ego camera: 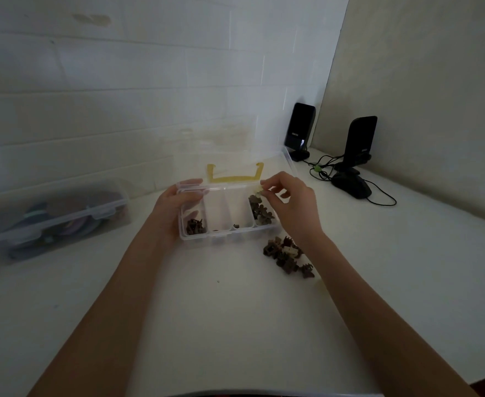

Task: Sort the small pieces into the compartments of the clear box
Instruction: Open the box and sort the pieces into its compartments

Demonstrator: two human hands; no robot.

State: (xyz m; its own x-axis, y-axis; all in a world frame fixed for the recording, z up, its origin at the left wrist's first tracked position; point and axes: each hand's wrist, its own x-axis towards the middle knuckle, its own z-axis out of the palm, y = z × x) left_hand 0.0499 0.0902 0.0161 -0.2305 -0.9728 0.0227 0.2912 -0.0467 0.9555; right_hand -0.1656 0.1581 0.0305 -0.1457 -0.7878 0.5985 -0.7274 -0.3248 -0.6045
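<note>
1. Nearest us, lower right of centre, we see a loose pile of brown pieces (288, 257) on the white table (207, 325), unsorted, so we judge the job about half done.
2. At centre we have the clear box (224, 236), long axis left-right, lid open toward the wall; right compartment well filled, left one partly, the middle two nearly bare.
3. Our left hand (175, 204) curls round the box's left end; our right hand (290, 202) pinches a pale piece (257, 191) over the right compartment.
</note>
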